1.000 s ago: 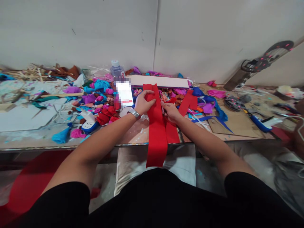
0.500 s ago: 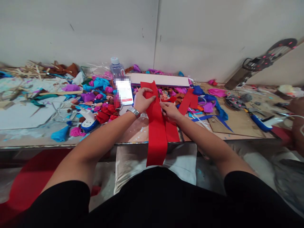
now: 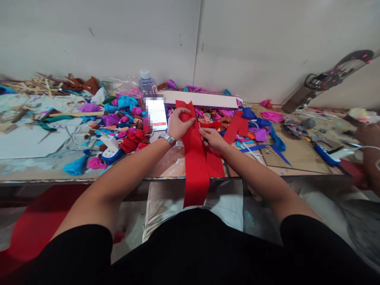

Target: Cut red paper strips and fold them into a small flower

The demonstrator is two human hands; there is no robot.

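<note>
A long red strip of cloth or crepe paper (image 3: 196, 166) lies across the table edge, its lower end hanging above my lap. My left hand (image 3: 181, 123), with a metal watch at the wrist, holds the strip's upper part, fingers on top and thumb stretched to the right. At the strip's right edge, my right hand (image 3: 213, 139) is closed in a pinch. Something thin shows at its fingertips; I cannot make out what it is. Beneath this hand lies another red piece (image 3: 215, 165), partly covered by the strip.
Behind my left hand stand a lit phone (image 3: 156, 114) and a bottle (image 3: 147, 83). Colourful crumpled pieces (image 3: 124, 103) surround the work. Pliers (image 3: 47, 126) and a power adapter (image 3: 111, 153) lie left. Another person's hand (image 3: 368, 136) shows at far right.
Both hands stay almost in place on the red strip. The view has shifted slightly. At far right, the other person's hand has moved a little.
</note>
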